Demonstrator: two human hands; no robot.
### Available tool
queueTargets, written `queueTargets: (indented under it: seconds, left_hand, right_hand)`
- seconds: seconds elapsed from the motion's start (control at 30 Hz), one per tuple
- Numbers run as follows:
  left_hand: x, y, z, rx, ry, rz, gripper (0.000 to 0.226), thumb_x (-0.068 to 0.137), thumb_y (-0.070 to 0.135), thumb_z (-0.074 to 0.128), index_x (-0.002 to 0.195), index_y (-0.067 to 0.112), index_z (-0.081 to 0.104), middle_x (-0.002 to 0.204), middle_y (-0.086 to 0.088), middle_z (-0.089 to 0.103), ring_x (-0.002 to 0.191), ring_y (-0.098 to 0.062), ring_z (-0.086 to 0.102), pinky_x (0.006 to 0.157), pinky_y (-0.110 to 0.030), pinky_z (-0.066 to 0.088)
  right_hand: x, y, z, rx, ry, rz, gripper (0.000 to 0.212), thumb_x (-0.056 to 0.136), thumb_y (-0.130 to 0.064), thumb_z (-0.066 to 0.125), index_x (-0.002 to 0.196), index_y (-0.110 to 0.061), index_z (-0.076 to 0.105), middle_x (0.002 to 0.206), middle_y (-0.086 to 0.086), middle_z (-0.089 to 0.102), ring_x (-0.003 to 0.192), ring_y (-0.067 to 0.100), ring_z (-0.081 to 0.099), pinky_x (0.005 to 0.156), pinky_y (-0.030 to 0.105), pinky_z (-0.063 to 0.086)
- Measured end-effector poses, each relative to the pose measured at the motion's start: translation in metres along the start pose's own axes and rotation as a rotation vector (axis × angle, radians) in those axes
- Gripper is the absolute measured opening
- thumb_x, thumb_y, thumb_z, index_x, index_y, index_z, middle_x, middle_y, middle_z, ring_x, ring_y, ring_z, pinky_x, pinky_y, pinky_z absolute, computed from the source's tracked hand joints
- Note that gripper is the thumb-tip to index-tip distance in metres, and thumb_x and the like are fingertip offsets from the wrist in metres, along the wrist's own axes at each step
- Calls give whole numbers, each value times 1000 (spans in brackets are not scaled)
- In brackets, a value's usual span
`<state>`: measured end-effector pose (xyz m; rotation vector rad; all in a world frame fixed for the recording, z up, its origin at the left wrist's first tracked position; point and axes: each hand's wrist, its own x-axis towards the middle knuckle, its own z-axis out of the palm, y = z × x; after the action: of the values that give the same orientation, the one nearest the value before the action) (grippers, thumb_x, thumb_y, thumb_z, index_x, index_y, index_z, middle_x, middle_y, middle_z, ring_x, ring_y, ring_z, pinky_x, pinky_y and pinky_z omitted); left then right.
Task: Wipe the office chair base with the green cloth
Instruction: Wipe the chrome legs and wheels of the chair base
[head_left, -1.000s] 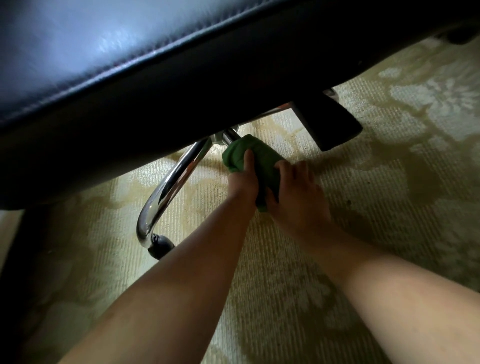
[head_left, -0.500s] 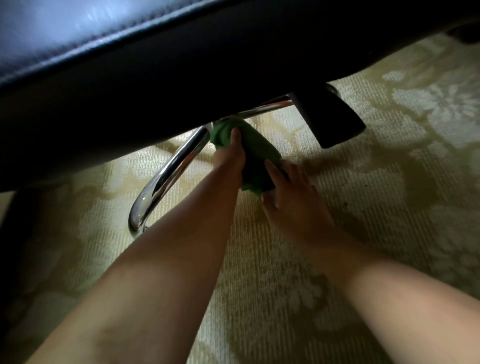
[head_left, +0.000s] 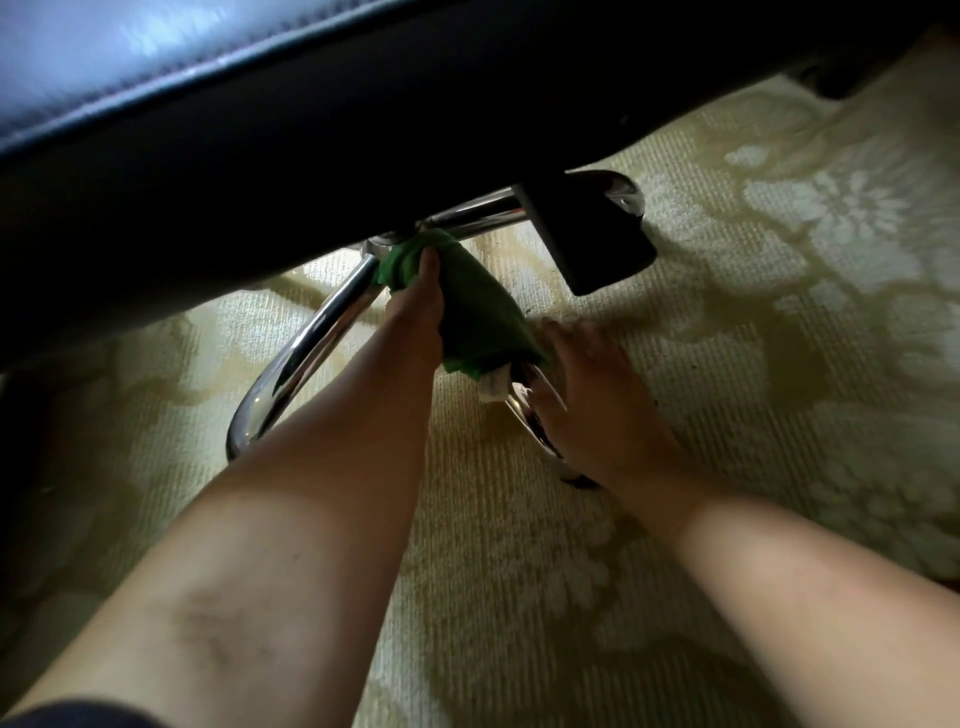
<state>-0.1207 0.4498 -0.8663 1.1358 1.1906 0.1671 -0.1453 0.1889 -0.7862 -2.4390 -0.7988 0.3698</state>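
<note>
The green cloth (head_left: 475, 312) is draped over one chrome leg of the chair base (head_left: 306, 353), running from the hub down toward me. My left hand (head_left: 415, 306) grips the cloth's upper end near the hub, thumb on top. A white bit of the cloth hangs at its lower end. My right hand (head_left: 597, 395) lies just below the cloth on the bare chrome of that same leg (head_left: 522, 410), fingers stretched out and slightly blurred. It does not hold the cloth.
The black leather seat (head_left: 260, 104) overhangs the base and hides the hub and column. A black lever paddle (head_left: 597, 244) hangs down right of the cloth. Another chrome leg (head_left: 483, 213) runs back right. The patterned beige carpet (head_left: 779, 312) spreads all around.
The cloth has slid up the leg toward the hub with my left hand. My right hand has come off the cloth and now rests lower on the exposed chrome.
</note>
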Motion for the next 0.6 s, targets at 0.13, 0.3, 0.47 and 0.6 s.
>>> queueTargets:
  seconds: [0.13,0.3,0.47,0.6]
  left_hand:
    - [-72,10,7,-104,22,-6,89,74,79,70,140,21,57,124,-9,72,115,-35,69,101,-58,55]
    - [-111,-5,9,-87,-19,-9,70,89,70,66,135,17,57,113,-6,70,99,-26,69,82,-43,60]
    - [-144,-46,12,-61,-85,-50,64,86,76,64,113,18,66,106,-6,77,98,-27,76,92,-47,63]
    - [-167,-76,14,-90,-214,-19,54,94,64,64,122,18,70,108,-5,82,101,-23,79,93,-44,63]
  right_hand:
    - [6,2,-4,72,3,84,60,101,-37,51,156,-24,32,158,14,37,144,33,39,112,54,40]
    - [12,2,-6,247,-32,270,48,105,-39,47,150,-22,44,146,11,51,129,30,54,105,42,46]
    - [19,4,-10,370,-46,444,35,107,-38,45,132,-22,63,129,6,66,115,23,60,94,35,47]
    - [25,7,-8,362,-84,476,40,106,-46,42,123,-22,69,118,9,69,109,28,62,91,35,46]
